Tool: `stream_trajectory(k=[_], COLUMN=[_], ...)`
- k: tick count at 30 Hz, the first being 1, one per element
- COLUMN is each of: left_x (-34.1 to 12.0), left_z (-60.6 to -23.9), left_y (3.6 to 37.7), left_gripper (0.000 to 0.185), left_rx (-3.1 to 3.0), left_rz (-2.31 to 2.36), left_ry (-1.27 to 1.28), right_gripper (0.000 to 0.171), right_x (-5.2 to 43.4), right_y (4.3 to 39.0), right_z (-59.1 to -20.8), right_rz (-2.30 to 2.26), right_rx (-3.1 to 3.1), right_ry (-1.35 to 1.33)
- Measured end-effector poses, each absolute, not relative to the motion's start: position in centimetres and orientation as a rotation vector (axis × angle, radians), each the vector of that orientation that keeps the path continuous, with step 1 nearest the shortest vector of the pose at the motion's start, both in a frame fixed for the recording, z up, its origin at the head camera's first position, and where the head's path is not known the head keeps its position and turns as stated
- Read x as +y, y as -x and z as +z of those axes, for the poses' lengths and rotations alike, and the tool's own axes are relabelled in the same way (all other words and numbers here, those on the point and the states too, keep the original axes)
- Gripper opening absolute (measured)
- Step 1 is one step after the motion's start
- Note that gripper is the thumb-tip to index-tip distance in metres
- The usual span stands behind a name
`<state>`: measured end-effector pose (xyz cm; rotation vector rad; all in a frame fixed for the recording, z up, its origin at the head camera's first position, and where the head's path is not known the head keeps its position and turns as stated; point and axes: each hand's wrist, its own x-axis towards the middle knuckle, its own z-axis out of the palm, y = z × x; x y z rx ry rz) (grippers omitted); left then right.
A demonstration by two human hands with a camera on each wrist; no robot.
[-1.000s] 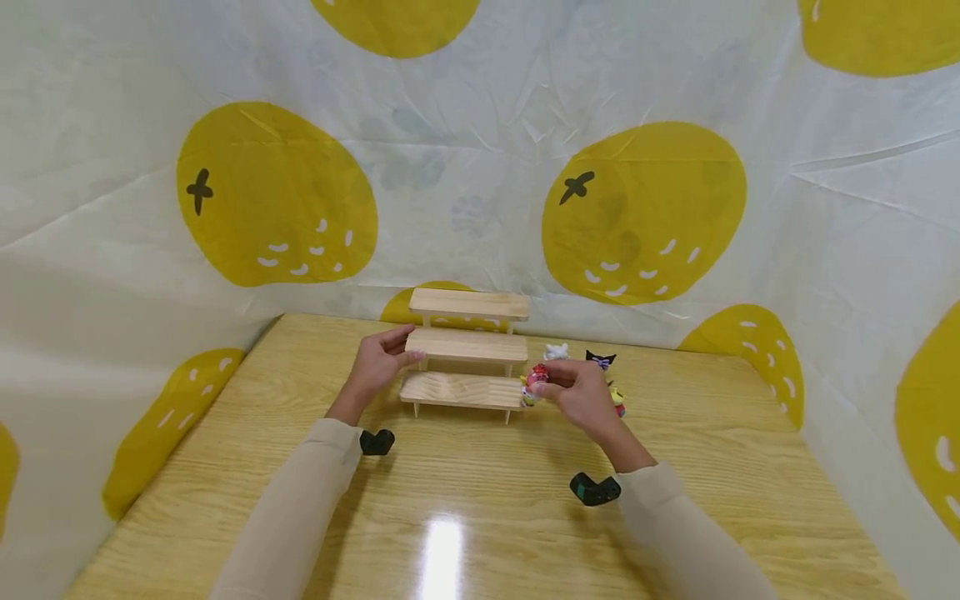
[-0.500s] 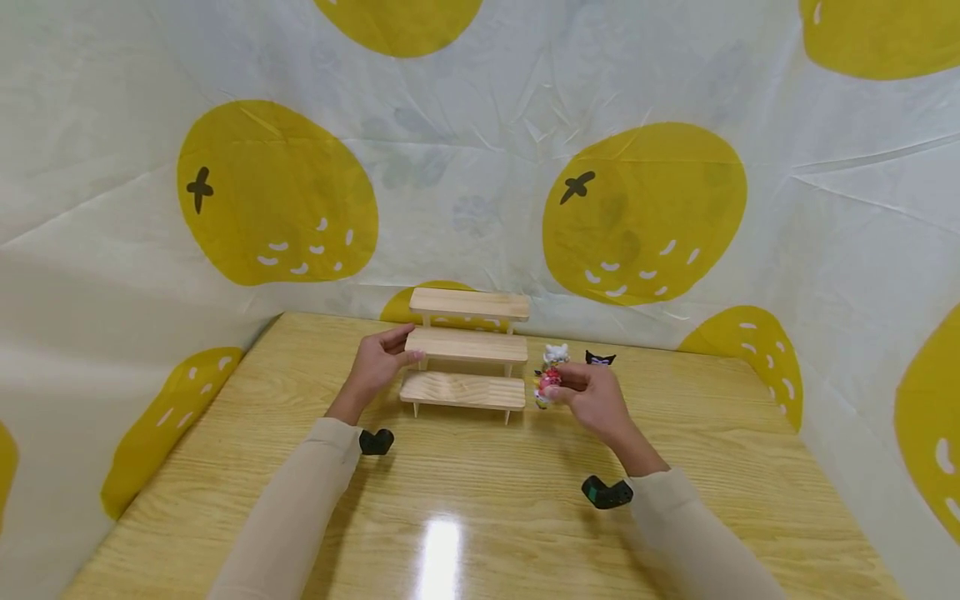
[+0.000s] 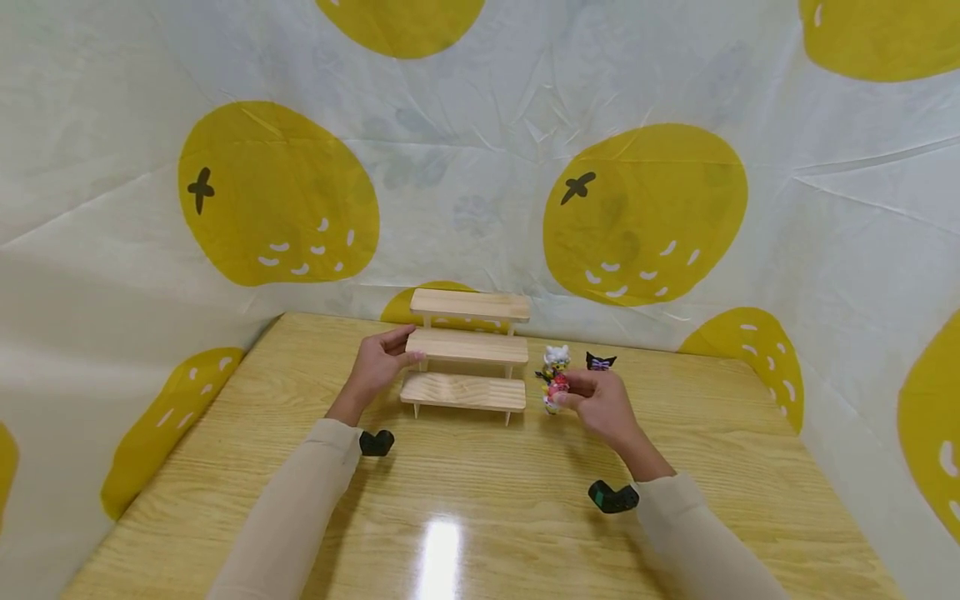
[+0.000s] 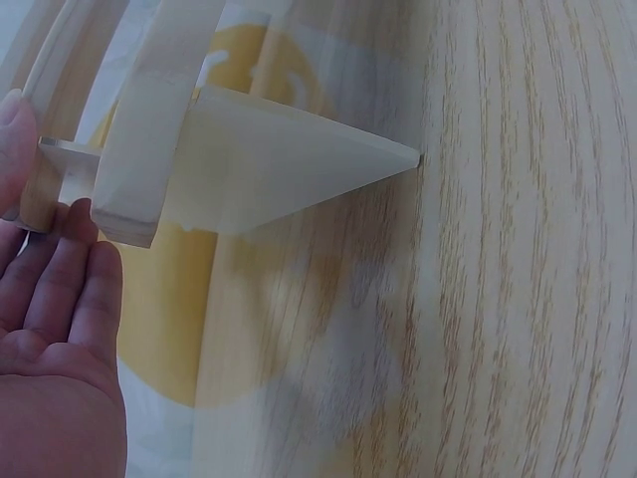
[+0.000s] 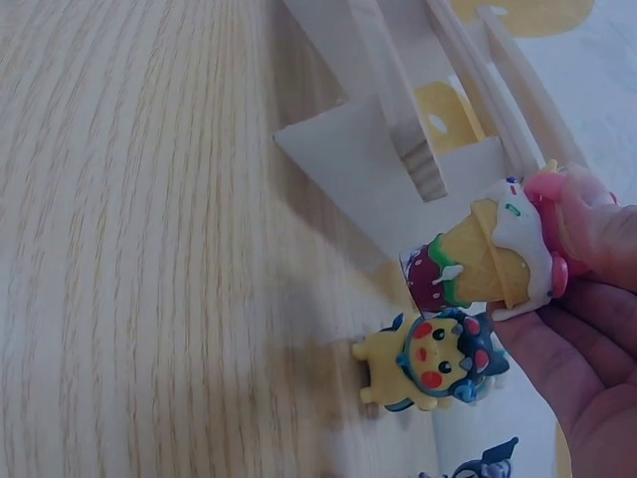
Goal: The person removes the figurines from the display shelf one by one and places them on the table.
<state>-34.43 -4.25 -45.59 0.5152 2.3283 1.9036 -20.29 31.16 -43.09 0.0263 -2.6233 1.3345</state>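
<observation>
Right hand [image 3: 603, 402] keeps a narrow grip, fingertips pinching a glossy ice-cream-cone figurine [image 5: 485, 261] just beside the pale wooden three-step stand [image 3: 465, 350] (a yellow toy figure [image 5: 430, 363] lies close below it). Left hand [image 3: 375, 368] rests loose, straight fingers touching the stand's left end, on the grained table [image 3: 480, 500].

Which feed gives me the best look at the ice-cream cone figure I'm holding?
The right wrist view: the ice-cream cone figure fills the frame, pinched in the right hand, its cone, white icing and red base clear. The head view shows only a tiny red-and-white blob beside the wooden shelf. The left wrist view misses it entirely.
</observation>
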Motion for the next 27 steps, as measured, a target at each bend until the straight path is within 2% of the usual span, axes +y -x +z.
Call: stream_trajectory(k=[8, 16, 27], left_x=[-4.2, -4.1, -4.2], left_z=[-45.5, -45.5, -45.4], left_y=[34.3, 34.4, 34.3], left_gripper=[0.062, 0.062, 0.063], left_rx=[2.312, 2.304, 2.31], left_rz=[1.915, 1.919, 1.916], left_ry=[-0.501, -0.505, -0.512], right_gripper=[0.027, 0.033, 0.029], right_x=[31.5, 31.6, 31.7], right_y=[20.4, 20.3, 20.3], right_z=[-43.5, -43.8, -44.2], right_rz=[1.302, 1.272, 1.214], right_rx=[-2.641, -2.661, -2.681], right_ry=[-0.009, 0.011, 0.027])
